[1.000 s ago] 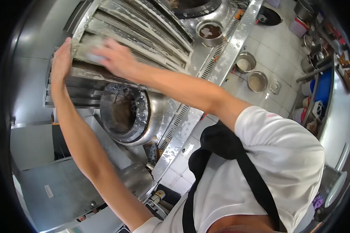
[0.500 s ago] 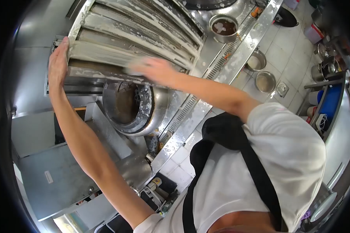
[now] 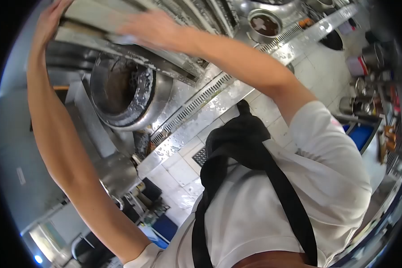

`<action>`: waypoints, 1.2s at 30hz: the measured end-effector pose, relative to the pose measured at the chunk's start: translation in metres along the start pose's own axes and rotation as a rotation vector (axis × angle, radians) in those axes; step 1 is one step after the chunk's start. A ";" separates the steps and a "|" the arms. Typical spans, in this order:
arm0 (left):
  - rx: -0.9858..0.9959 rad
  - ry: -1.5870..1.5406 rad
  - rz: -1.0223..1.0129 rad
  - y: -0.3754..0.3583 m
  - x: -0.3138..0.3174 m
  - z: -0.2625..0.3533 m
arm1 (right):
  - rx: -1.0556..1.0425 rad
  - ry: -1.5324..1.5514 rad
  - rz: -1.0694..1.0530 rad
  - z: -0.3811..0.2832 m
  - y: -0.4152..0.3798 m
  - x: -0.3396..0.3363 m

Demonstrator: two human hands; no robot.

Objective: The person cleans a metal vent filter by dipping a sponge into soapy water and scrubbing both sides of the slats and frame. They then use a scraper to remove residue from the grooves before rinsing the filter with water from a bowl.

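A slatted metal hood filter, streaked with whitish suds, leans above the stove at the top of the view, its upper part cut off. My left hand has its fingers closed around the filter's left edge. My right hand presses on the slats, blurred by motion. Something pale shows under its fingertips, too smeared to name. Below the filter lies a round wok burner with foam on its metal rim and a dark hollow.
A metal pot of brown liquid with foam stands on the wet steel counter. A slotted drain channel runs along the counter's front edge. Pots and a blue container are at the right. A floor grate lies in the tiles.
My view has shifted, so the filter and burner sit higher and further left. My right hand has slid left along the slats towards my left hand, which keeps its hold.
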State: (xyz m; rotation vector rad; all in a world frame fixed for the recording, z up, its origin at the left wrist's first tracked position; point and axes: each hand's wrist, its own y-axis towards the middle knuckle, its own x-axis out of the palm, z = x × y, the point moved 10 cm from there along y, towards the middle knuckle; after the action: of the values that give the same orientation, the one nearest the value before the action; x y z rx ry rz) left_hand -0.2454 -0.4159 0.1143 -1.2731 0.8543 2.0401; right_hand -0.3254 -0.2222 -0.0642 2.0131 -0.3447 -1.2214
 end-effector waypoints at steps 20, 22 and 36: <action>-0.042 -0.067 0.044 -0.040 0.003 0.040 | -0.032 0.173 0.311 -0.072 0.074 -0.068; -0.069 -0.150 -0.001 -0.043 0.009 0.026 | 0.043 0.053 0.079 -0.064 -0.009 -0.015; -0.204 0.131 0.040 -0.034 0.015 0.048 | 0.343 0.208 -0.020 -0.051 -0.077 0.032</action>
State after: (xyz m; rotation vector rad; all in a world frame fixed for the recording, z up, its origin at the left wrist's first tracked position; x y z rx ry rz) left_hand -0.2515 -0.3561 0.1099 -1.5253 0.7492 2.1380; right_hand -0.2766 -0.1639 -0.1255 2.4179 -0.4559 -1.0038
